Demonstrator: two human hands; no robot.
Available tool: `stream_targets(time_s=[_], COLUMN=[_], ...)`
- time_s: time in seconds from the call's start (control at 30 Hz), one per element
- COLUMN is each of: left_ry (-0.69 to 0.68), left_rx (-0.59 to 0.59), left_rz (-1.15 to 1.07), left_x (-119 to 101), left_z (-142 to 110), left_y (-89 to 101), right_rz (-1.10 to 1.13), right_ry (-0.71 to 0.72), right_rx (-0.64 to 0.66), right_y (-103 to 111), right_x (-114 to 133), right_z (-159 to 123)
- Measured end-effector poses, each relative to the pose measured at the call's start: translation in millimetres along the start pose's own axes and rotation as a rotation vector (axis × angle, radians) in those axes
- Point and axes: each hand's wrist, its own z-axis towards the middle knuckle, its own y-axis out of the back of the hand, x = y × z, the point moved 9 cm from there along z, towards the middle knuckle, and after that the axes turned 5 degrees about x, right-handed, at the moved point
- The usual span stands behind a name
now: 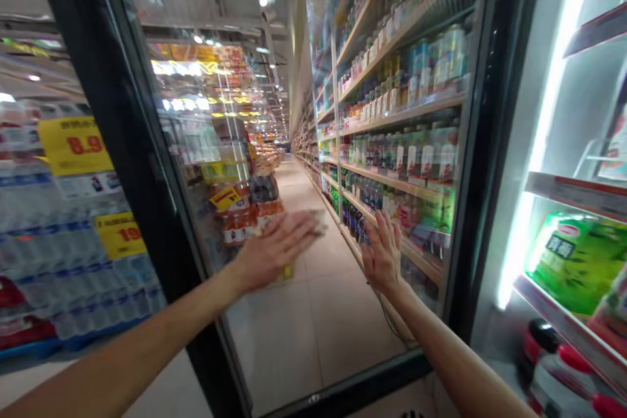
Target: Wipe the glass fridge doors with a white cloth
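Observation:
A glass cooler door (313,313) with a black frame stands swung open in front of me. My left hand (274,249) reaches across to the pane with fingers stretched out flat; it is blurred by motion. My right hand (383,253) lies flat against the glass near the door's right side, fingers spread. Neither hand holds anything. Through the glass I see a shop aisle and shelves of bottled drinks (406,157).
The lit cooler interior is at the right, with a green pack (573,261) on a shelf (568,320) and red-capped white bottles (558,366) below. Stacked water packs with yellow price signs (73,144) stand at the left. The tiled aisle (313,209) runs ahead.

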Motion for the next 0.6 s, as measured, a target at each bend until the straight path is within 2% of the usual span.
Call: stream_targets(time_s=[0.07,0.1,0.13,0.17,0.27,0.3,0.33,0.37,0.47,0.5,0.53,0.6], left_ry=[0.298,0.398,0.422,0.355,-0.117,-0.199,-0.187,-0.086,0.375,0.440,0.412,0.137], left_rx=[-0.093,-0.121,-0.127,-0.107,0.008,0.038,0.050,0.042,-0.075,-0.108,-0.114,-0.060], left_rz=[0.030,0.034,0.028,0.014,-0.032,-0.029,-0.018,-0.003,0.041,0.044,0.039,0.008], left_x=[40.4,50.3,49.6,37.6,-27.7,-38.1,-36.1,-22.5,36.6,43.9,40.4,7.2], left_z=[-10.9,-19.0,-26.4,-31.8,-49.0,-53.9,-54.5,-51.5,-46.7,-47.3,-46.1,-42.6], left_y=[15.7,19.8,20.1,16.6,-2.1,-6.1,-7.1,-5.0,13.2,16.9,16.8,7.4], right_rz=[0.005,0.008,0.013,0.020,0.042,0.047,0.051,0.055,0.068,0.070,0.070,0.067], right_ry=[0.004,0.006,0.009,0.013,0.043,0.054,0.063,0.070,0.072,0.074,0.078,0.098], right_rx=[0.005,0.006,0.006,0.007,0.019,0.028,0.032,0.030,0.010,0.008,0.008,0.018], right_y=[-3.7,-5.0,-5.7,-6.2,-7.2,-7.6,-7.4,-6.6,-2.4,-1.5,-0.9,-1.3], right_x=[7.1,10.4,13.6,16.9,26.9,29.9,32.5,34.6,37.9,38.8,39.8,42.5], right_z=[-0.6,-0.8,-0.8,-0.5,1.2,2.1,3.2,4.3,8.2,9.4,10.3,11.3])
